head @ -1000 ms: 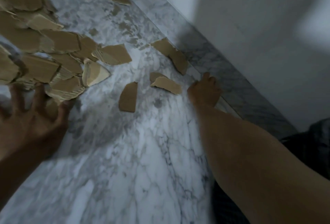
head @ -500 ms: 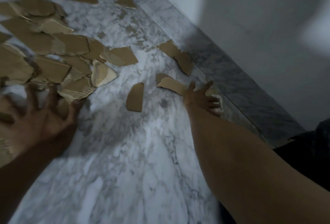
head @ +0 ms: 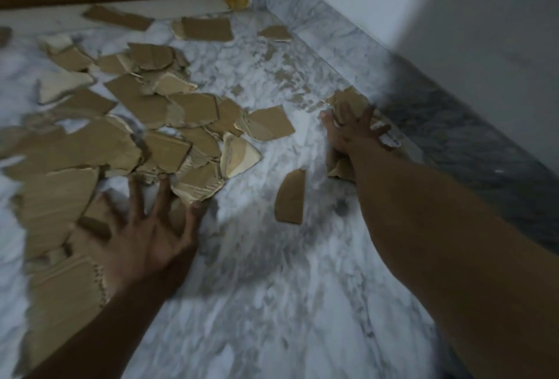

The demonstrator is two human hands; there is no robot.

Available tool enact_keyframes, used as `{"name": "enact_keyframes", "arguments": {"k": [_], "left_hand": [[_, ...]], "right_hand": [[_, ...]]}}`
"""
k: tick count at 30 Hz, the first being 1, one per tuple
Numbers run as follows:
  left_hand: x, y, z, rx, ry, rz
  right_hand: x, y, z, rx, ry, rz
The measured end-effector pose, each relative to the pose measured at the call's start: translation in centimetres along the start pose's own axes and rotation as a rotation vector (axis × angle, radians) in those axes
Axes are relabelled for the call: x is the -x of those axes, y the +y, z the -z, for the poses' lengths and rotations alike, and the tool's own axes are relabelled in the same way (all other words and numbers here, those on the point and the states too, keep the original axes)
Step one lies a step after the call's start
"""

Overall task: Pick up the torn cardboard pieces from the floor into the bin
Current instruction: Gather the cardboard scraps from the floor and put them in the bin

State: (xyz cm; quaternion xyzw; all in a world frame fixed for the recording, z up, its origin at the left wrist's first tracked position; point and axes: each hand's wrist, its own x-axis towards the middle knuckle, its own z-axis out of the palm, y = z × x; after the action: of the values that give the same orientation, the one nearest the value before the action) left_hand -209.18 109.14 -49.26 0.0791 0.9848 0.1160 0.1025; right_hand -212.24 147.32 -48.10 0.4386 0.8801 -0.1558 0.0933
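Gathering: left hand [head: 145, 233], fingers splayed, on near edge of tan torn cardboard pieces [head: 133, 106] littering white marble floor [head: 272, 303]; right hand [head: 352, 133], splayed too, on scraps [head: 348, 99] by grey skirting [head: 453, 130]; next likely scoop and grip; bin unseen.

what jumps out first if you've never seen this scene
A sprawling heap of torn brown cardboard pieces covers the left of the white-grey marble floor, with the left hand spread at its near edge. The right hand lies with fingers spread on a few scraps by the marble skirting, and one lone narrow brown cardboard strip lies between the hands.
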Motion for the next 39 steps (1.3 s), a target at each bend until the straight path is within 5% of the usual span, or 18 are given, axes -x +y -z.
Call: {"name": "enact_keyframes", "arguments": {"k": [6,13,23,25,28,31,34,39], "left_hand": [[0.7,-0.4,-0.5,-0.074,0.106,0.004],[0.6,-0.7,-0.7,0.06,0.133,0.042],[4.0,-4.2,0.1,0.369,0.293,-0.062],[4.7,-5.1,1.0,0.507,0.418,-0.107],[4.2,-7.3,3.2,0.467,0.54,-0.029],[2.4,-10.2,4.8,0.259,0.326,0.068],[2.6,-12.1,3.3,0.084,0.064,0.042],[4.1,-11.4,1.5,0.081,0.131,-0.011]], "right_hand": [[2.0,-2.0,0.5,-0.043,-0.151,0.063],[9.7,-9.7,-3.6,0.051,-0.204,0.382],[21.1,-10.2,-5.9,0.102,-0.287,0.802],[21.9,-9.0,-6.0,0.024,-0.203,0.764],[21.8,-5.6,-6.1,-0.16,0.096,0.428],[21.3,-3.1,-5.9,-0.192,0.048,0.0],[21.6,-4.5,-6.7,-0.128,-0.08,0.081],[24.2,-10.5,-9.2,-0.057,-0.142,0.379]]}}
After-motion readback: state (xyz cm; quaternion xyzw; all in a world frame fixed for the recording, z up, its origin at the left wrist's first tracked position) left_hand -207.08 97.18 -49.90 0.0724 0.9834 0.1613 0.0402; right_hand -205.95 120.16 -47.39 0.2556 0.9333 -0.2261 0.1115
